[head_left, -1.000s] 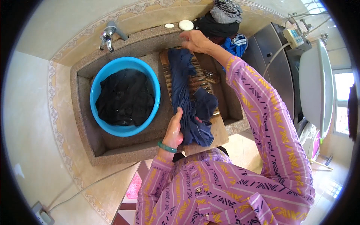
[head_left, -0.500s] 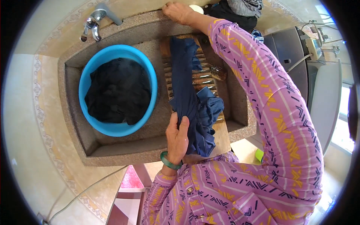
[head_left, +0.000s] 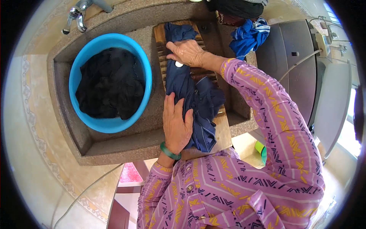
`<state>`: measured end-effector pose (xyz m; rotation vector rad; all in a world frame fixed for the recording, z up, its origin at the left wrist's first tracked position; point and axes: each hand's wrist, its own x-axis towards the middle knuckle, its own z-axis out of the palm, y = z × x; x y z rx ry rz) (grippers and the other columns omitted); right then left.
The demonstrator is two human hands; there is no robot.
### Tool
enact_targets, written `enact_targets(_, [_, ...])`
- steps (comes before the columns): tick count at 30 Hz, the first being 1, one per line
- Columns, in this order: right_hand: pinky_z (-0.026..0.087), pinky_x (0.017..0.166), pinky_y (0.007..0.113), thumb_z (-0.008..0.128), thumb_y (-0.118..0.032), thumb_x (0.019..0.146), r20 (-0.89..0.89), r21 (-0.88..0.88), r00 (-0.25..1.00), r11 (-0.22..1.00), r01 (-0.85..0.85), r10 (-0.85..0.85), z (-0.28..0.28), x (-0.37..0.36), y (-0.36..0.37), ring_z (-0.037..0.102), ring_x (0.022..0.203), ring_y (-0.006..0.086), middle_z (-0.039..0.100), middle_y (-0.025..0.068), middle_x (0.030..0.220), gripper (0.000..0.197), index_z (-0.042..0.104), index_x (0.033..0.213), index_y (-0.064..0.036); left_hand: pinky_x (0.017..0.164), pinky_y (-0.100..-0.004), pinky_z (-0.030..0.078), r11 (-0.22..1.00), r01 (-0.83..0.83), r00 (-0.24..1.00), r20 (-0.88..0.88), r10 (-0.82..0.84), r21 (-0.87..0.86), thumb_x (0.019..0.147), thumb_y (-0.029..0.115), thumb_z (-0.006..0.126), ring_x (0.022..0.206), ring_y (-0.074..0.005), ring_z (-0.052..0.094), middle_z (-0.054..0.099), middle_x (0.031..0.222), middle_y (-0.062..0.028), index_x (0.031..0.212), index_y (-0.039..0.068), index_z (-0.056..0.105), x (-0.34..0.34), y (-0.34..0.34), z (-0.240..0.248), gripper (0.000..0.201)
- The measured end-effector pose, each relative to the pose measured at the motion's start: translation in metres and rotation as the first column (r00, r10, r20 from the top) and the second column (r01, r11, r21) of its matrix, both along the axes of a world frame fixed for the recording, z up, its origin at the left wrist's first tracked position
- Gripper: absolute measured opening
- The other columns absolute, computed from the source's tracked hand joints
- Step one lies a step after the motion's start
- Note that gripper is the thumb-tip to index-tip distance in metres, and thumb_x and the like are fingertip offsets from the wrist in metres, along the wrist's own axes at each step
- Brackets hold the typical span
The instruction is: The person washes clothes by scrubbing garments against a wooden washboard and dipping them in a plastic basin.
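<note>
Pale, glossy tiles (head_left: pixel 38 110) with a patterned strip curve around your stone sink (head_left: pixel 114 155), whose rim is speckled and grainy. At its left sits a round, smooth plastic tub (head_left: pixel 108 124), bright blue, with a crumpled heap of black cloth (head_left: pixel 110 86) in it, wet-looking and softly folded. Above the tub juts a shiny metal tap (head_left: pixel 81 16).

To the right of the tub, your wooden washboard (head_left: pixel 224 131) slants across the sink, ridged along its length and flat and plain at the end nearest you. On it lies the navy cloth (head_left: pixel 179 84), stretched long and thin at the far end, bunched into loose creases nearer your body.

Your two hands are apart. Your left hand (head_left: pixel 176 124), below a smooth green bangle (head_left: pixel 170 151), lies on the cloth's left edge with its fingers spread. Your right hand (head_left: pixel 187 52) is curled over the far part of the cloth, gripping a small, smooth white soap (head_left: pixel 178 64) that peeks out beneath it. Just beyond the sink's far right corner slumps a wrinkled bright blue garment (head_left: pixel 249 36) with white stripes.
</note>
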<state>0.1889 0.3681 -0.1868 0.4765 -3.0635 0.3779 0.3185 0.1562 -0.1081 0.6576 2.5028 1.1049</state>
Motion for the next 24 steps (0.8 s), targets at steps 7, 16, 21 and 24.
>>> enact_targets(7, [0.04,0.089,0.054,0.056,-0.053,0.083,0.15,-0.067,0.79,0.791,0.608,-0.595,-0.007,-0.058,0.023,0.047,0.114,0.0442,0.048,0.021,0.126,0.056,0.052,0.125,-0.0182,0.105,-0.0481,0.026,0.997,-0.053,0.998,0.041,0.051,0.049,0.089,0.031,0.054,0.129,-0.0459,0.027,0.028,0.14,-0.0287,0.122,-0.004,0.047,0.0,0.005,0.003,0.049])
enact_targets(16, [0.052,0.064,0.043,0.059,-0.041,0.081,0.044,-0.184,0.983,0.969,-0.166,0.176,0.048,0.029,-0.034,0.063,0.075,0.0316,0.06,0.0117,0.077,0.03,0.062,0.08,-0.0112,0.105,-0.0516,0.023,0.993,-0.074,0.993,0.102,0.064,0.097,0.085,0.035,0.058,0.128,-0.0494,0.025,0.022,0.14,-0.034,0.121,-0.005,0.045,-0.001,0.004,-0.005,0.056])
enact_targets(21, [0.05,0.064,0.046,0.056,-0.038,0.084,-0.115,-0.227,0.975,0.961,0.16,-0.189,-0.007,-0.026,-0.022,0.062,0.077,0.0342,0.062,0.0143,0.081,0.029,0.061,0.084,-0.0095,0.104,-0.0536,0.023,0.999,0.037,0.999,-0.017,-0.036,0.037,0.086,0.029,0.055,0.128,-0.0489,0.025,0.024,0.139,-0.0333,0.121,-0.006,0.044,-0.008,0.012,-0.008,0.051])
enact_targets(24, [0.051,0.069,0.045,0.054,-0.047,0.084,0.011,-0.142,0.92,0.91,0.39,-0.392,-0.022,-0.049,-0.01,0.063,0.084,0.0351,0.065,0.0152,0.09,0.04,0.064,0.096,-0.0107,0.104,-0.0546,0.022,0.998,0.059,0.998,-0.035,-0.058,0.029,0.086,0.028,0.054,0.129,-0.0487,0.025,0.025,0.139,-0.0327,0.121,-0.006,0.044,-0.009,0.017,-0.014,0.05])
